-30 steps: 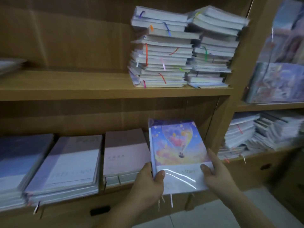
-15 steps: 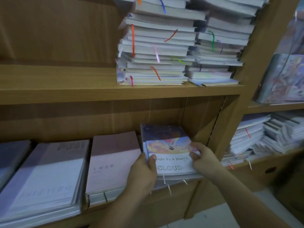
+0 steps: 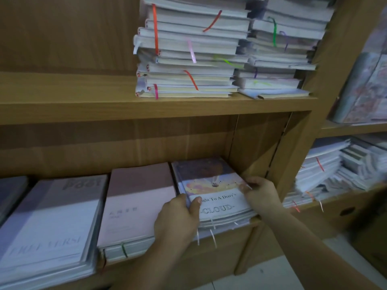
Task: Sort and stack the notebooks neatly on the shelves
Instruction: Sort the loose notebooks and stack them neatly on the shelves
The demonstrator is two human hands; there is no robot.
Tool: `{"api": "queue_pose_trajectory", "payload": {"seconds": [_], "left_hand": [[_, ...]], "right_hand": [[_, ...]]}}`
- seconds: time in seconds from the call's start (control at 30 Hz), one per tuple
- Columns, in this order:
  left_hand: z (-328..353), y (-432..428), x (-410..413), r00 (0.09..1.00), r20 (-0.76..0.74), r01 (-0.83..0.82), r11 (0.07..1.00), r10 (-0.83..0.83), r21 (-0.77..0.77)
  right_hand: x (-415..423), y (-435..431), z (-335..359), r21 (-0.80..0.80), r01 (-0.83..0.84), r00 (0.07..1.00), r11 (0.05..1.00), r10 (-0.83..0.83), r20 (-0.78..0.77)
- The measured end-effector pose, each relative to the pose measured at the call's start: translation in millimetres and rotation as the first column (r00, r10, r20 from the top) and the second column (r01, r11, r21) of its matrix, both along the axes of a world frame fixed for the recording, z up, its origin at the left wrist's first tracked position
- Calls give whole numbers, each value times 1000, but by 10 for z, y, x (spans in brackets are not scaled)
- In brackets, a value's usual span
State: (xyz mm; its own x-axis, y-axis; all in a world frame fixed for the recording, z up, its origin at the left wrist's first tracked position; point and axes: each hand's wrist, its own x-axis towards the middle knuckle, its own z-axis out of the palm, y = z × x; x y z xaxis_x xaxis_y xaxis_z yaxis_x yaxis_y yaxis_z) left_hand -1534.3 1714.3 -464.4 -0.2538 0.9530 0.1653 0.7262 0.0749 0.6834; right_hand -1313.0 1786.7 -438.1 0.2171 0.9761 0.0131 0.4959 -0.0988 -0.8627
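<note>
A small stack of notebooks with a balloon picture and the word CLOUD on the top cover (image 3: pixel 211 183) lies on the lower shelf (image 3: pixel 253 221) at its right end. My left hand (image 3: pixel 178 218) grips the stack's left front corner, thumb on the cover. My right hand (image 3: pixel 260 193) holds the right edge, fingers curled over it. To the left lie a pink notebook stack (image 3: pixel 136 204) and a lavender and white stack (image 3: pixel 50 222).
Two tall piles of notebooks with coloured ribbon markers (image 3: pixel 188 53) stand on the upper shelf (image 3: pixel 83 105). A wooden upright (image 3: pixel 293 155) bounds the compartment on the right. Beyond it, more notebook piles (image 3: pixel 335 164) fill the neighbouring shelves.
The balloon-cover stack went from tilted up in front of the shelf to lying flat on the lower shelf, and both hands pushed it further in. The camera moved closer.
</note>
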Motion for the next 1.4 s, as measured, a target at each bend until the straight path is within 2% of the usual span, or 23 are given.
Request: {"api": "queue_pose_trajectory", "payload": {"seconds": [0.1,0.23,0.3,0.37,0.5,0.6,0.67,0.73,0.87,1.0,1.13,1.4], "left_hand": [[44,-125,-49,987,-160,32,995,-17,90],[151,-316,-204,995,-74,85,978,-72,193],[173,-512,-248,992,-38,127,984,-124,125],[123,-710,-229,984,-4,177,983,-177,52],[30,-893,-103,958,207,225,969,-200,-104],[-71,-919,-66,933,287,269,949,-215,-164],[-169,-891,-65,947,245,252,956,-211,-152],[-229,-855,-55,957,220,225,963,-189,-150],[-284,-814,15,948,262,228,960,-180,-164],[-322,-792,66,933,277,291,934,-229,-207],[-328,-782,140,896,365,343,915,-252,-212],[-407,-678,167,934,314,244,944,-167,-224]], "right_hand": [[29,-60,-92,-62,24,999,998,-25,-20],[24,-243,-55,-67,38,999,997,-40,-21],[0,-387,-24,-36,20,999,999,-21,-25],[-13,-541,-30,-34,-46,992,998,42,-117],[19,-734,-189,9,-202,938,979,196,-287],[76,-758,-319,42,-295,936,955,298,-189],[84,-753,-345,47,-345,927,937,348,-141],[58,-741,-339,67,-330,936,942,336,-110],[101,-648,-424,85,-254,958,963,263,-113],[145,-589,-527,74,-280,953,957,286,-102],[170,-551,-608,66,-310,948,949,314,-59],[219,-396,-726,112,-257,965,960,261,-23]]}}
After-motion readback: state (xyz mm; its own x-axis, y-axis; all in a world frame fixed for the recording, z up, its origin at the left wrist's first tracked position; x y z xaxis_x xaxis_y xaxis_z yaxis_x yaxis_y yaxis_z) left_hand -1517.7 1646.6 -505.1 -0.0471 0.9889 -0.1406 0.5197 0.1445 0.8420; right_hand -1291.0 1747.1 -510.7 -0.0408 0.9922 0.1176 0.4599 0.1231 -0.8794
